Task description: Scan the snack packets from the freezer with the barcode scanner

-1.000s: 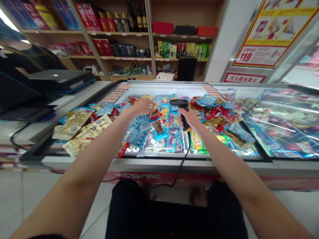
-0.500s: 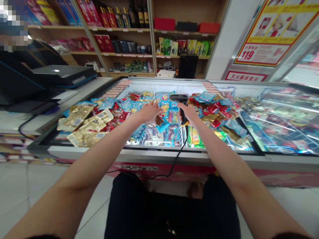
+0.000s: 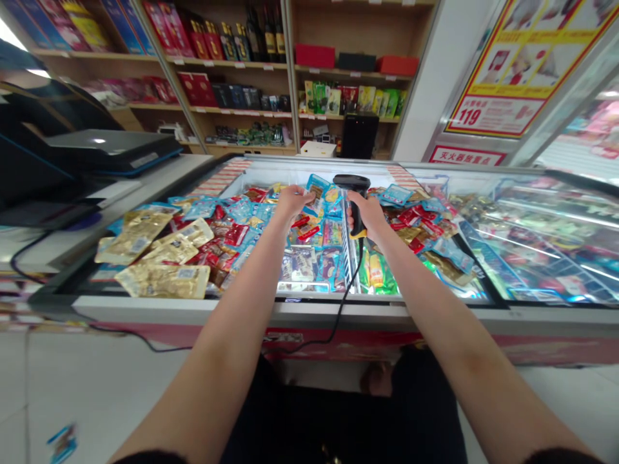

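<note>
My left hand [image 3: 293, 198] pinches a small blue snack packet [image 3: 316, 192] by its lower left side, tilted up above the heap. My right hand [image 3: 363, 209] is wrapped round the grip of a black and yellow barcode scanner [image 3: 358, 182]. The scanner's head points left, towards the packet, and a small gap lies between them. From its grip a black cable [image 3: 338, 316] hangs over the front edge of the chest freezer [image 3: 193, 306]. Below my hands are loose blue and red packets [image 3: 236, 233].
Gold packets [image 3: 164, 280] lie at the left on the freezer, more mixed packets [image 3: 425, 219] at the right. A counter with a dark flat device [image 3: 111, 148] stands left, a person [image 3: 48, 103] behind it. One blue packet [image 3: 62, 443] is low at the left over the floor.
My left hand has lifted the blue packet from the heap and turned it upright near the scanner. The right hand still grips the scanner. The view has shifted slightly.
</note>
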The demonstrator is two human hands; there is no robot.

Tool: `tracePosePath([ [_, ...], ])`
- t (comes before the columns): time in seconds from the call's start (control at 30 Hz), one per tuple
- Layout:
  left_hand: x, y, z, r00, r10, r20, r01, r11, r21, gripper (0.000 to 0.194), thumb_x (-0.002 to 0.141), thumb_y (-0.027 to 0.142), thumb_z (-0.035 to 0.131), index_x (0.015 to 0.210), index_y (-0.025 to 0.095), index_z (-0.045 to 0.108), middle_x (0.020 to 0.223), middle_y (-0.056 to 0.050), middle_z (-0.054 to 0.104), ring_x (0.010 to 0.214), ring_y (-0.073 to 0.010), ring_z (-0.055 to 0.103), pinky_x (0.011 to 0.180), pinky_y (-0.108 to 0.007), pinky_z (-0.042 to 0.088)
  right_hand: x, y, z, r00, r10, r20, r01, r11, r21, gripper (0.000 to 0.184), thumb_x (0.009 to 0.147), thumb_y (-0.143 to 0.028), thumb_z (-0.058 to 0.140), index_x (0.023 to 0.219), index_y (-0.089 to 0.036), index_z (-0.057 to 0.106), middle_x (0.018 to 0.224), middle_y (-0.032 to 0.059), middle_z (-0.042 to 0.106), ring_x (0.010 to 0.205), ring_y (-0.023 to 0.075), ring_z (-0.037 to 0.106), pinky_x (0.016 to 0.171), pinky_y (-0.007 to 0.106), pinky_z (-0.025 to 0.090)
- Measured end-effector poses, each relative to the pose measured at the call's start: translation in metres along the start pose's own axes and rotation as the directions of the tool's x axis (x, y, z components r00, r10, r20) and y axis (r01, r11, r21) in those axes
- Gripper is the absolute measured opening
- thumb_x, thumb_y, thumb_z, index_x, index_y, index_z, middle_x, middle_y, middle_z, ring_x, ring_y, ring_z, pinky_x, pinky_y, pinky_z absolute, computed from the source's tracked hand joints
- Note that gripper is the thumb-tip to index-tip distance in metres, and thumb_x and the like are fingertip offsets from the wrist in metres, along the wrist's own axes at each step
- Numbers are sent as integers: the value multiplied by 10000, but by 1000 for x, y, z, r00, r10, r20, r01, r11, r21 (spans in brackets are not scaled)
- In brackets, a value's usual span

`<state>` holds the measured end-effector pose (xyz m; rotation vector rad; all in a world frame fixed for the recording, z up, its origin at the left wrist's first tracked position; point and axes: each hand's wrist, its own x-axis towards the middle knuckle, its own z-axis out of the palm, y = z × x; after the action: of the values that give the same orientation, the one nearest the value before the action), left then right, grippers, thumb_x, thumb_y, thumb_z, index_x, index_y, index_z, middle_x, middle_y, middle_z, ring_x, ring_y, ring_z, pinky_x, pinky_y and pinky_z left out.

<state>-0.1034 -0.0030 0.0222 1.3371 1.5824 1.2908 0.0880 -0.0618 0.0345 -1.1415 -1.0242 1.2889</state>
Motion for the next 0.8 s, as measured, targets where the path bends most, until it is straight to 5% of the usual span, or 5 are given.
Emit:
tracePosePath([
  [0.13,9,-6,11,997,-42,-68,29,983,-184,309,702,210,829,661,221,523,616,25,618,716,-189,682,668,-284,495,1,2,2,998,-18,60,24,995,-101,315,929,-346,761,753,-223,530,480,-31,560,353,116,478,335,243,412],
  [0.3,11,-6,5,997,-30,-68,15,978,-208,213,680,168,785,698,201,576,625,28,629,671,-151,639,647,-255,485,-2,11,-4,988,1,155,24,988,-155,353,952,-341,715,677,-212,534,474,0,574,350,119,494,343,246,431],
  [0.53,13,-8,8,998,0,-70,-14,979,-204,205,656,180,768,733,198,579,634,30,630,667,-140,626,639,-243,476,-6,12,-8,987,32,161,-18,996,-89,301,913,-398,763,779,-209,570,533,-22,590,370,114,513,348,226,423],
  [0.8,20,-16,10,995,9,-95,-31,973,-227,196,636,160,770,729,189,600,637,18,643,627,-130,582,597,-232,429,-8,12,-6,989,19,148,5,987,-159,359,946,-327,703,651,-209,536,498,0,566,347,112,482,324,239,401],
])
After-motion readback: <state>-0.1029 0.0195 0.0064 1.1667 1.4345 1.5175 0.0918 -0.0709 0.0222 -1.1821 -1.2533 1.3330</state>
